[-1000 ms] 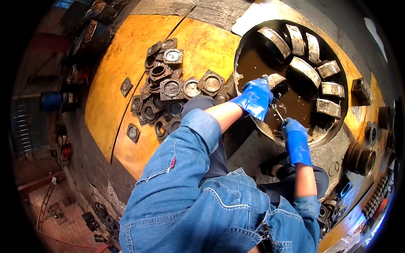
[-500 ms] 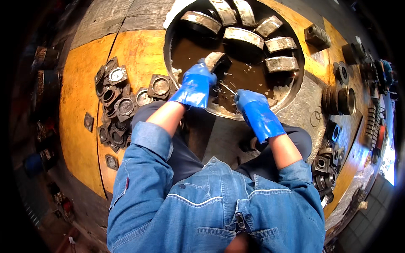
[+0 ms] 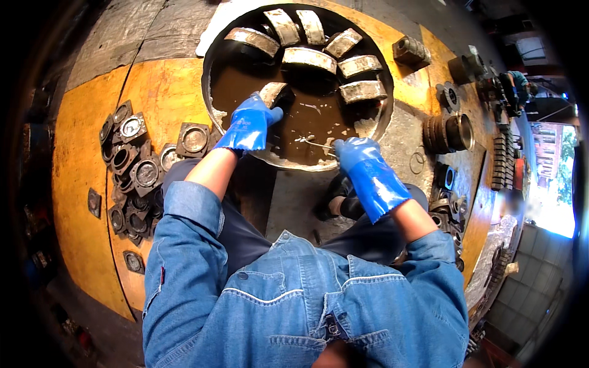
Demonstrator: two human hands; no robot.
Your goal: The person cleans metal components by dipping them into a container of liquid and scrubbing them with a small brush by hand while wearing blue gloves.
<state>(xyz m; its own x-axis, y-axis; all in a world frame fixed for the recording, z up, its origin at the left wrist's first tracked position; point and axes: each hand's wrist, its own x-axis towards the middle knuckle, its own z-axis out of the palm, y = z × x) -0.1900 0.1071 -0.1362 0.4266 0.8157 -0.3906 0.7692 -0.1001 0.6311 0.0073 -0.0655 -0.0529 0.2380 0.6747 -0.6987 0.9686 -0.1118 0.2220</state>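
A round tub (image 3: 300, 165) of murky brown liquid stands in front of me. My left hand (image 3: 248, 122), in a blue rubber glove, grips the near side of a curved metal block (image 3: 273, 93) above the liquid; its lower part is dark and its fingertips are partly hidden. A thin metal rod (image 3: 319, 145) is pinched in my gloved right hand (image 3: 359, 156) near the tub's near right rim. The rod points left over the liquid, and its tip is hard to make out. Several more curved blocks (image 3: 310, 58) line the tub's far side.
Dark square metal parts with round openings (image 3: 146, 173) lie piled on yellow boards (image 3: 83, 159) at left. To the right are ringed cylinders (image 3: 448, 133), thin rings (image 3: 417, 162) and more metal parts. A ribbed block (image 3: 411, 51) stands beyond the tub.
The whole view has shifted, so the tub appears farther left. Relative to it, my right hand and the rod have drawn right, away from the block. My left hand stays at the block.
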